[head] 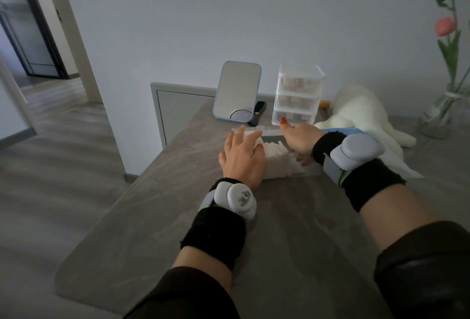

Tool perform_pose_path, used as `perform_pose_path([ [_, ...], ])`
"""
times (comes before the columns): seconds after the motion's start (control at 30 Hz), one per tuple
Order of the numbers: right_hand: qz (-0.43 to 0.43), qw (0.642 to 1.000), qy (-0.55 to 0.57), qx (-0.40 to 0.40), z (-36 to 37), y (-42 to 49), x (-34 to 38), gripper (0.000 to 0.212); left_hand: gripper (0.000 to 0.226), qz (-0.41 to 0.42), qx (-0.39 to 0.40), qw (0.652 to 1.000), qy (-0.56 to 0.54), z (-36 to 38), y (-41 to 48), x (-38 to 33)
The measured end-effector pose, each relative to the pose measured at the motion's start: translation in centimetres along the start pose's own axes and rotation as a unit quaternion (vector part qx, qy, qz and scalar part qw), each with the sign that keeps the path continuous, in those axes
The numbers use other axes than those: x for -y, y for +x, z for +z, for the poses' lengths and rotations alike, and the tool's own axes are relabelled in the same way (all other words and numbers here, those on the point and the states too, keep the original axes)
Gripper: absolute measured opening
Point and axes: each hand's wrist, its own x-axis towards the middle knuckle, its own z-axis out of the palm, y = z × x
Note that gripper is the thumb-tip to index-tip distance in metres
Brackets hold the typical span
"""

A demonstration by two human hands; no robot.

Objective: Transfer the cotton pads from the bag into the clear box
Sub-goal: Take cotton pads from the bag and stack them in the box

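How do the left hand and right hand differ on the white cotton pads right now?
The left hand lies flat, fingers spread, on top of the stack of white square cotton pads; the right hand sits at the stack's right side, thumb raised. The left hand's fingers show plainly; the right hand's curl down, hidden, so its grip cannot be told. Both are at the same stack.

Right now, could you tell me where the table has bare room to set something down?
Bare table lies between the cotton pads and the near edge, and left of the left hand. The far side is crowded: mirror, clear drawers, plush toy, vase.
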Motion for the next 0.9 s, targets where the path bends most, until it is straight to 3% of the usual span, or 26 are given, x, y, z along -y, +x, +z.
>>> perform_pose_path([
  [0.17, 0.005, 0.998, -0.030, 0.049, 0.1, 0.9, 0.4, 0.085, 0.040, 0.006, 0.003, 1.000, 0.005, 0.2, 0.0, 0.1],
  [0.3, 0.002, 0.996, -0.006, 0.085, 0.1, 1.1, 0.5, 0.085, 0.039, 0.009, 0.001, 1.000, 0.028, 0.3, 0.1, 0.2],
  [0.73, -0.010, 0.991, 0.090, 0.096, -0.3, 0.7, 0.6, 0.094, 0.040, 0.006, 0.003, 0.999, 0.042, 0.4, 0.1, 0.1],
  [0.9, -0.019, 0.995, 0.051, 0.085, -0.4, 1.0, 0.4, 0.103, 0.039, 0.011, -0.001, 0.999, 0.046, 0.4, 0.0, 0.1],
])
